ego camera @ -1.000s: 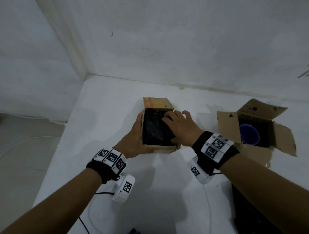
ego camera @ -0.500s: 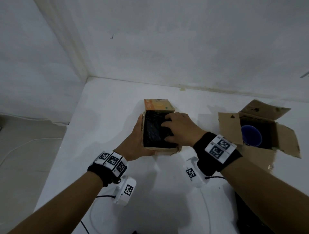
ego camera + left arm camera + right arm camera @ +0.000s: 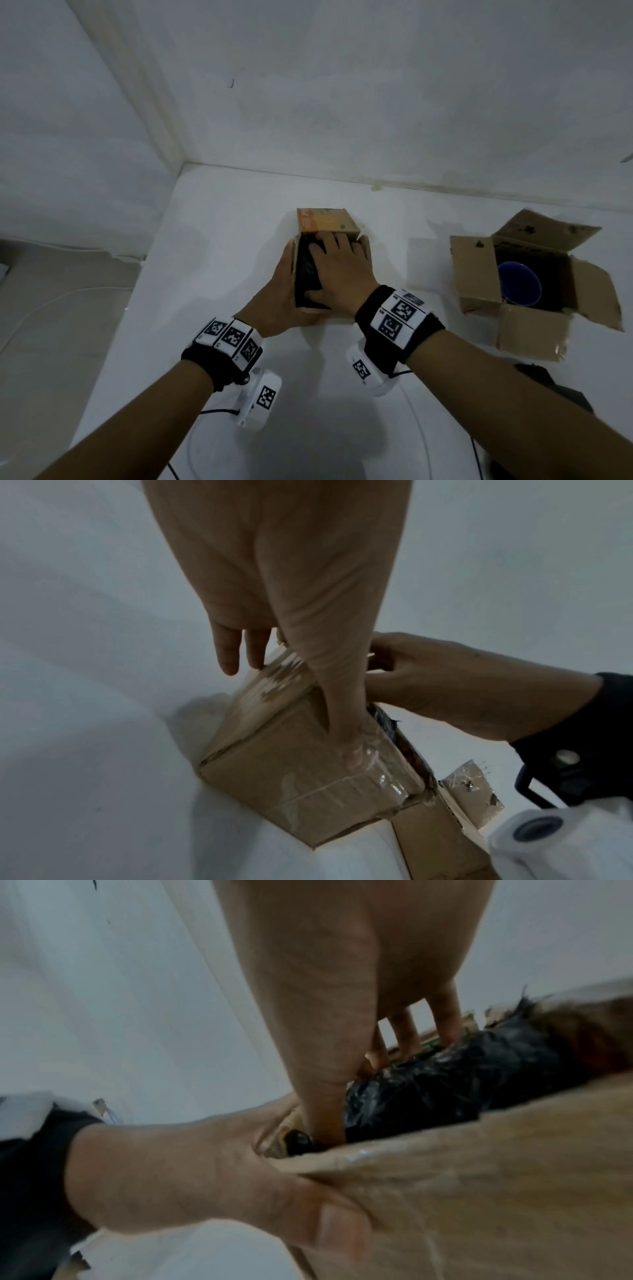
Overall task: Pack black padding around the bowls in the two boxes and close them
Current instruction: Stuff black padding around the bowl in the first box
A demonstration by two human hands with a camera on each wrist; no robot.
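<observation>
A small cardboard box (image 3: 363, 246) stands mid-table, its orange-printed far flap (image 3: 325, 221) up. Crinkled black padding (image 3: 305, 274) fills it. My left hand (image 3: 279, 298) clasps the box's left near corner, thumb on the near wall (image 3: 291, 777), fingers down the left side. My right hand (image 3: 337, 270) lies flat on the padding (image 3: 462, 1074), fingers straight and reaching the far edge, thumb pushed in at the near wall (image 3: 479, 1177). No bowl shows in this box. At the right a larger box (image 3: 476, 270) stands with flaps spread, a blue bowl (image 3: 519, 287) inside on dark padding.
The white table (image 3: 222, 240) sits in a wall corner; its left edge drops to the floor (image 3: 51, 308). A dark object (image 3: 548, 387) lies near the front right, under my right forearm. Thin cables (image 3: 421, 428) loop on the table by my wrists.
My right hand has slid farther over the padding toward the box's far edge and flattened. The left hand keeps its hold on the box's left side.
</observation>
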